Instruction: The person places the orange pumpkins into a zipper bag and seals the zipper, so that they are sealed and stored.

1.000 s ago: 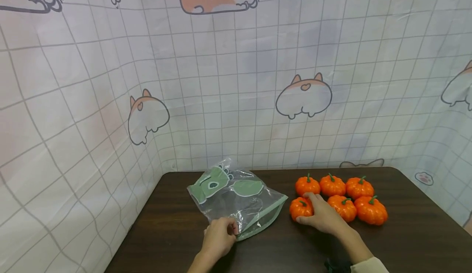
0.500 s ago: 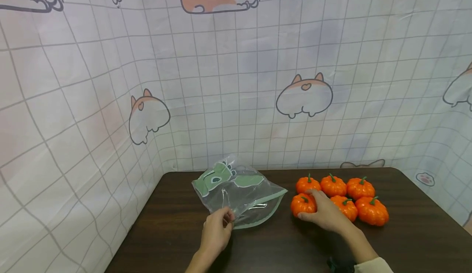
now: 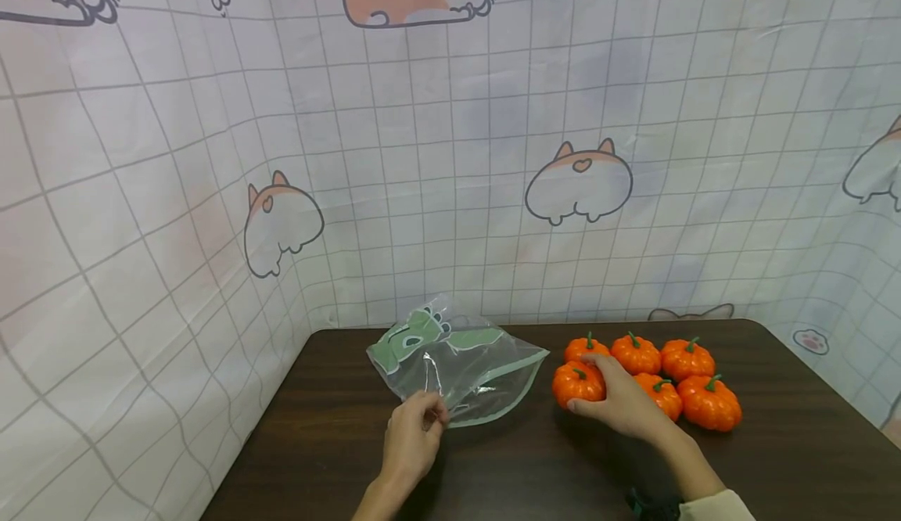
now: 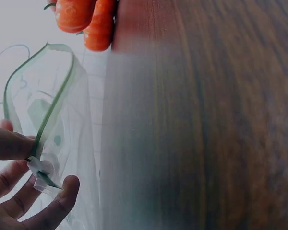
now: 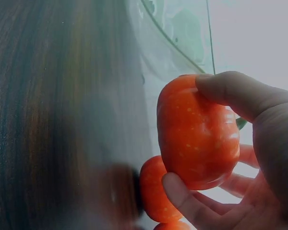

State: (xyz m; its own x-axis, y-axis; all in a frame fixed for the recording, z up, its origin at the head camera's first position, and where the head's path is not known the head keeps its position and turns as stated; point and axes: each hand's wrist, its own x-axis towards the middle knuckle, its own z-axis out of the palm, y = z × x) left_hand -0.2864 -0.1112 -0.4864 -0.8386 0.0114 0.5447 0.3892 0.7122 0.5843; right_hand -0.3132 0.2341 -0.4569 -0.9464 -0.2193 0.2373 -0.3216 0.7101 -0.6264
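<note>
I see the left hand (image 3: 411, 437), loosely curled, pinch the clear bag (image 3: 461, 368) near the surface's (image 3: 514, 482) far edge; the right hand (image 3: 625, 405), spread wider, holds one pumpkin (image 3: 576, 385) aloft, nearer the right edge.

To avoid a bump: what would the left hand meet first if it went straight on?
Likely the bag: the left hand pinches its edge, and the rest lies ahead, its height unclear.

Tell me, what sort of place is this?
Probably a makeshift indoor work corner, though I can't be sure: a dog-print sheet closes in a dark wooden table, where someone is handling toy-like pumpkins and a clear bag.
</note>
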